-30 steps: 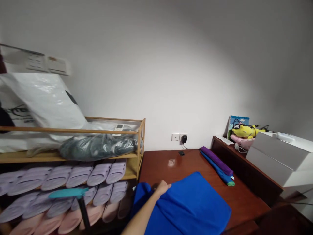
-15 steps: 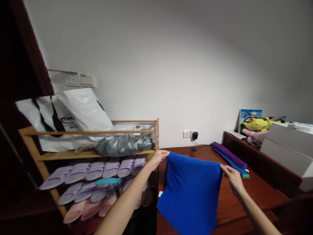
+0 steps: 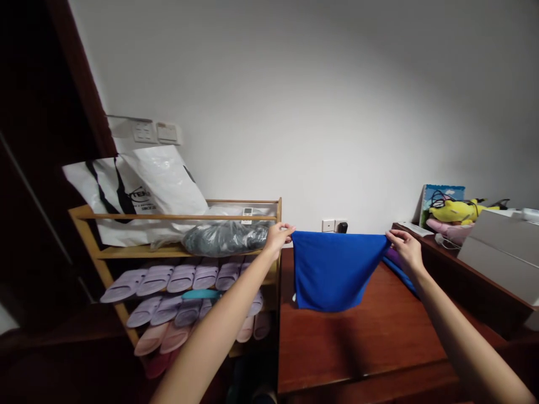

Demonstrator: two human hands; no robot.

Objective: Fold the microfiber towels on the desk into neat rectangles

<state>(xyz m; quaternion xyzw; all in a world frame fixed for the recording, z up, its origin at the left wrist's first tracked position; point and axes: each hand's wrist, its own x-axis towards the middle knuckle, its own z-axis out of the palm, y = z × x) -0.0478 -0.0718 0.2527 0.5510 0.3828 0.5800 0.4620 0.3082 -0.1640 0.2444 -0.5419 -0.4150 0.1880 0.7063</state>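
A person holds a blue cloth [image 3: 337, 269] stretched over a reddish-brown table [image 3: 320, 353].
The left hand [image 3: 279, 238] pinches its upper left corner between thumb and fingers; the right hand [image 3: 405, 247] pinches the upper right. The cloth's long axis runs sideways along the nearly level top edge, while its lower edge points down toward the table.
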